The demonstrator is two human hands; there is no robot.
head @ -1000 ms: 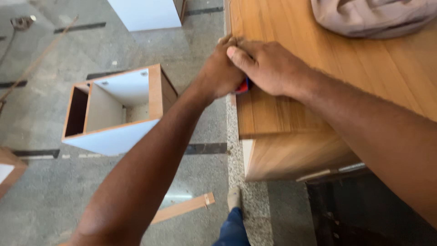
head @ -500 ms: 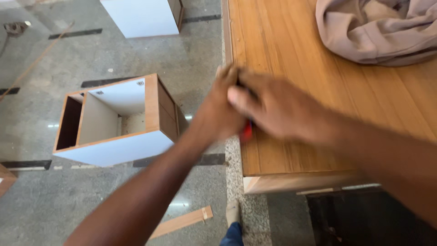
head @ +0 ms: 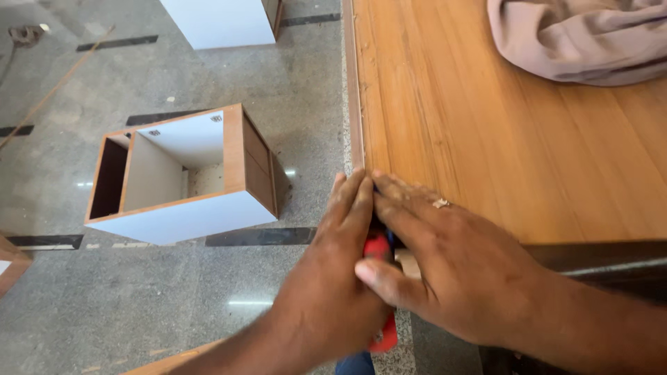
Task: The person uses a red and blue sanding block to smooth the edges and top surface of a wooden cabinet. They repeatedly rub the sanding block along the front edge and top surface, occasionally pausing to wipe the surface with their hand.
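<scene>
You are pressing both hands together at the left edge of the wooden surface (head: 486, 139), near its front corner. Your left hand (head: 333, 278) is lying against the edge with its fingers extended and closed side by side, fingertips pointing away from you along the edge strip. Your right hand (head: 451, 271) is resting flat on the top of the surface, its thumb crossing toward the left hand and touching it. Between the two hands you are holding a red tool (head: 379, 250); only a short red section is showing between the fingers and another below the left palm, so its kind cannot be determined. The grip of each hand is closed around this tool, with the fingers mostly straight rather than curled. A small pale wood chip (head: 440, 203) is sitting on the back of your right fingers. A beige cloth (head: 577, 42) is lying bunched on the far right of the surface, well apart from your hands. On the stone floor (head: 174, 298) to the left, an open cabinet box (head: 187, 173) with white and brown panels is lying on its side.
</scene>
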